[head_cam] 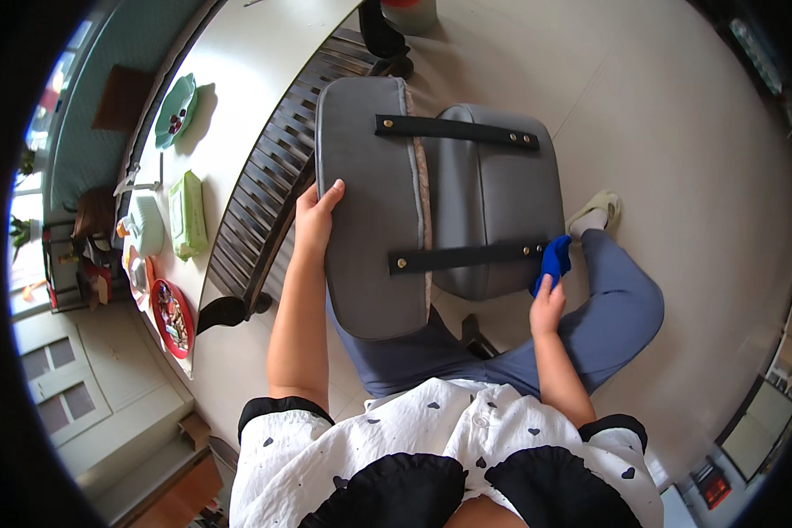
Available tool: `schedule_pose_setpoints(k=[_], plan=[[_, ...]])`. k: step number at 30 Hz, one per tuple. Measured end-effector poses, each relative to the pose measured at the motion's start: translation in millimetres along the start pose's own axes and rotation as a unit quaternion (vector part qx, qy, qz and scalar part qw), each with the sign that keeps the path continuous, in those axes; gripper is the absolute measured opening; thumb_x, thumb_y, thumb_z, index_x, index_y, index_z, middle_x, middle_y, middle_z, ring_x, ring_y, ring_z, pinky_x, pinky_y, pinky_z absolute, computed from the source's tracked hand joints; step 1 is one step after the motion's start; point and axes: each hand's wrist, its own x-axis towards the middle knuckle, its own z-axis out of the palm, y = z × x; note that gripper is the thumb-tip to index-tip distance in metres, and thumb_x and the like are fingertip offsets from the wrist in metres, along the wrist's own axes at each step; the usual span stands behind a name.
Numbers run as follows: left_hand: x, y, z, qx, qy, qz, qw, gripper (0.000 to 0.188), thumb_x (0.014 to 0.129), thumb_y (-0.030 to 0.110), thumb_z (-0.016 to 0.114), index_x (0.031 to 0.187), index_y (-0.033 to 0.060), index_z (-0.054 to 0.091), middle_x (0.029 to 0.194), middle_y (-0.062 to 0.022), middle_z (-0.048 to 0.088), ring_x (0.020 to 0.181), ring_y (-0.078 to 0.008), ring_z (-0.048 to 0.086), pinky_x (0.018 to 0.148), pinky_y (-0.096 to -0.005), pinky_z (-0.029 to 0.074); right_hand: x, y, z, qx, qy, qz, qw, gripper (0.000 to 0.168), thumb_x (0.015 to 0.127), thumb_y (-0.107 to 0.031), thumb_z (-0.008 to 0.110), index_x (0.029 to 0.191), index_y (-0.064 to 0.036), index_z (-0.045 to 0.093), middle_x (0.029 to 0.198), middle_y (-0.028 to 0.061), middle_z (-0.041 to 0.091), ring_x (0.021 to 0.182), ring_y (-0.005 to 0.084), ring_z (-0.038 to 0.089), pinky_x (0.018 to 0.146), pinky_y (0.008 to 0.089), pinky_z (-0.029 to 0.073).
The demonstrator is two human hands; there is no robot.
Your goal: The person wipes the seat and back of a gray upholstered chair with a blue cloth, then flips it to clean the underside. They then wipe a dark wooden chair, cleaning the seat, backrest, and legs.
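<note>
A grey leather-look chair stands in front of my legs, its padded backrest [368,204] on the left and its seat [518,191] on the right. My left hand [317,214] grips the backrest's outer edge, thumb on the face and fingers out of sight behind. In my right hand [546,309] is a blue cloth [554,263], held at the seat's near right corner. It lies by the studded end of the near black strap [462,257]. A second black strap [459,131] spans the far side from backrest to seat.
A white-topped table [237,72] runs along the left, above a dark slatted wooden shelf [284,132]. On it are a green bowl [177,112], a green wipes pack [187,216] and a red tray [173,318] of small items. A bin [410,16] stands at the top.
</note>
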Motion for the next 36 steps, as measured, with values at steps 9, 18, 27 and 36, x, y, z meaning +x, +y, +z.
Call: schedule_pose_setpoints(k=[9,18,27,36], plan=[[9.9,-31.8,-27.5,0.008,0.027,-0.012,1.0,0.059,0.096,0.051,0.046,0.112,-0.0038,0.06,0.101,-0.0059,0.064,0.088,-0.0137,0.058,0.078,-0.0246,0.045,-41.9,-19.0,25.9,-0.138,-0.105,-0.252,0.952,0.062,0.08,-0.006,0.06,0.139,-0.004,0.041,0.143,0.0233,0.035,0.135,0.0442,0.027,0.111,0.0581,0.016],[14.6,-35.5,-38.5,-0.004,0.07,-0.054,0.996,0.066,0.096,0.056,0.039,0.116,-0.0032,0.06,0.107,-0.0079,0.063,0.094,-0.0166,0.056,0.083,-0.0268,0.044,-12.9,-27.6,5.8,-0.193,-0.178,-0.456,0.85,0.043,0.082,-0.007,0.053,0.123,-0.019,0.061,0.123,0.0076,0.057,0.121,0.0303,0.048,0.106,0.0497,0.03],[13.4,-36.5,-33.4,-0.002,0.08,-0.043,0.996,0.062,0.097,0.053,0.042,0.11,-0.0043,0.063,0.102,-0.0091,0.065,0.09,-0.0161,0.057,0.082,-0.0263,0.044,-13.3,-13.2,-15.4,-0.233,-0.263,-0.393,0.85,0.047,0.082,-0.003,0.052,0.127,-0.018,0.058,0.133,0.0112,0.05,0.13,0.0342,0.04,0.109,0.0522,0.028],[-0.7,-21.7,-19.5,-0.017,0.069,-0.06,0.996,0.056,0.099,0.048,0.04,0.114,-0.0017,0.061,0.102,-0.0088,0.065,0.088,-0.0171,0.06,0.079,-0.0284,0.048,-36.5,-10.0,13.5,-0.088,-0.106,-0.155,0.978,0.058,0.09,-0.003,0.051,0.145,-0.007,0.032,0.151,0.0224,0.023,0.142,0.0406,0.016,0.113,0.0461,0.02]])
